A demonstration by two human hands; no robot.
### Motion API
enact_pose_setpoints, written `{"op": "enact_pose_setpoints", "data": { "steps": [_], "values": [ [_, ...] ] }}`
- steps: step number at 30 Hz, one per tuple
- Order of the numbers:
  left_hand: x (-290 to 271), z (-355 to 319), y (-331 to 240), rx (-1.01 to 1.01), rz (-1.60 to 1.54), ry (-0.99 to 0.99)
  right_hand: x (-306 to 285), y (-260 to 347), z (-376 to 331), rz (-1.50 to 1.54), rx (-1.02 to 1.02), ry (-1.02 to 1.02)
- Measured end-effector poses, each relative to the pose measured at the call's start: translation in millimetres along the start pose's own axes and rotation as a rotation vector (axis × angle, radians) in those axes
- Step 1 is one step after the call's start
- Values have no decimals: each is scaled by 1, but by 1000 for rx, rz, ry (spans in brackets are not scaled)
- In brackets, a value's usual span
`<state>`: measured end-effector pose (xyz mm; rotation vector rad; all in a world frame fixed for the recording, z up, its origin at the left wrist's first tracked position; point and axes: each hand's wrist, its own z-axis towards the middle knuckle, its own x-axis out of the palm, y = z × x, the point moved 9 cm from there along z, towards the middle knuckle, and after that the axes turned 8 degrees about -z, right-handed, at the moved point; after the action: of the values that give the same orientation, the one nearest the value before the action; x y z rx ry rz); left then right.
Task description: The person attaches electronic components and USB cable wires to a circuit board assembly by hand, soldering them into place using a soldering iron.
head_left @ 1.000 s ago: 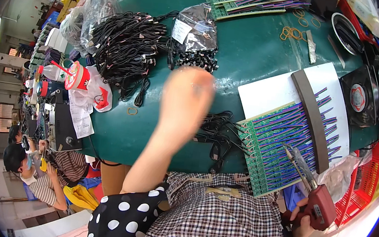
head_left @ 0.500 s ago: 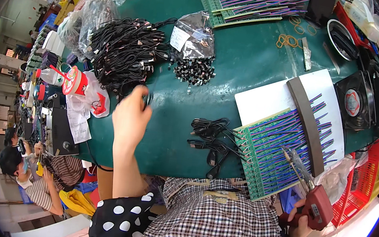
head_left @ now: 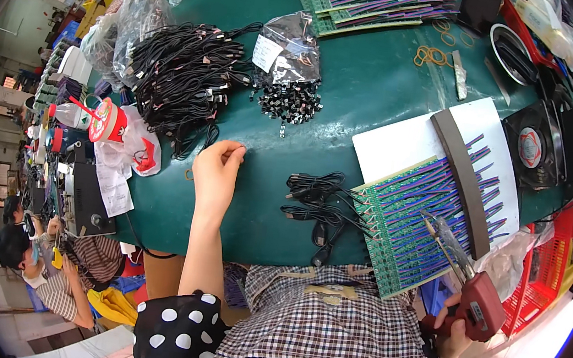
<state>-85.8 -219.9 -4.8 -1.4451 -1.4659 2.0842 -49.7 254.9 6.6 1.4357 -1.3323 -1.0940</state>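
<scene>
Green bench (head_left: 251, 235): soldering gun (head_left: 484, 307) in right hand (head_left: 453, 337), left hand (head_left: 216, 179) near the cable pile (head_left: 188, 74)

Your two hands are well apart; your right hand is closed around the handle of the maroon soldering gun at the lower right, its tip pointing up and left over the circuit board (head_left: 383, 252); contact between tip and board cannot be told from this view. Your left hand is over the open bench, thumb and fingers drawn together, just below the cable pile; whether anything is pinched between them cannot be told; a rubber band (head_left: 189, 175) lies just beside it.

The circuit board lies tilted at your right front, partly on a white sheet (head_left: 394, 146), its lower corner reaching past the bench edge; purple and blue wires (head_left: 434, 197) run across it, and a dark bar (head_left: 463, 183) lies over them; a few black cables (head_left: 318, 186) are at its left edge.

Beyond your left hand, small black-and-silver connectors (head_left: 294, 103) lie scattered at the mouth of a clear bag (head_left: 291, 51); farther off stands a stack of wired boards (head_left: 376, 4); a red-and-white cup (head_left: 109, 123) is at your left, a red basket (head_left: 538, 281) at your right; a co-worker (head_left: 62, 287) sits at far left.
</scene>
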Motion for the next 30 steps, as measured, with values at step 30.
{"op": "enact_pose_setpoints", "data": {
  "steps": [30],
  "values": [
    [136, -159, -149, 83, -396, 887, 76, 13, 24, -118, -114, 262]
  ]
}}
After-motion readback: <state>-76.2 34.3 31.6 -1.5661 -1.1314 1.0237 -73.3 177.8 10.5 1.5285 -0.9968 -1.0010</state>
